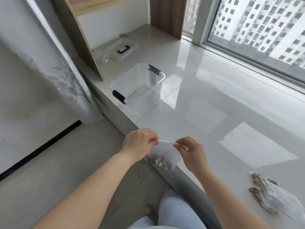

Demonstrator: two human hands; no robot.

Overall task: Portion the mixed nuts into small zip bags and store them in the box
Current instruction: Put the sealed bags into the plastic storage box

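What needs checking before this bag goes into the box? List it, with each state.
1. Left hand pinches the zip bag at its strip: ok.
2. Right hand pinches the strip's other end: ok.
3. Zip sealed along its full length: cannot tell.
4. Nuts sit at the bag's bottom: ok.
5. Box open, lid off behind it: ok.
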